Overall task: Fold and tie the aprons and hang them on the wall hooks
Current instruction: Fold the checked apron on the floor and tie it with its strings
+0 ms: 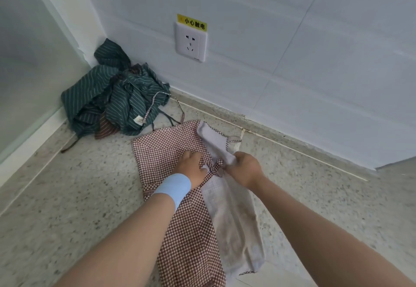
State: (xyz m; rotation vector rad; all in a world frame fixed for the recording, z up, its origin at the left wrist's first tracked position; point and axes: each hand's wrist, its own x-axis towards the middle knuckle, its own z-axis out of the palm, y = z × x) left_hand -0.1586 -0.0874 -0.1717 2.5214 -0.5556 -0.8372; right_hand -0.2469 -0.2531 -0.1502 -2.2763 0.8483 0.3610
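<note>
A red-and-white checked apron (162, 151) lies folded lengthwise on the speckled floor, its pale inner side (229, 210) turned up along the right. A checked tie is knotted around its middle (217, 168). My left hand (191, 165), with a light blue wristband, pinches the tie at the left of the knot. My right hand (244, 167) grips the fabric and tie on the knot's right. The neck strap (157, 99) runs off toward the corner.
A crumpled heap of dark green striped aprons (117, 97) lies in the corner at the left. A wall socket (191, 42) with a yellow warning label sits low on the white tiled wall. No wall hooks are in view.
</note>
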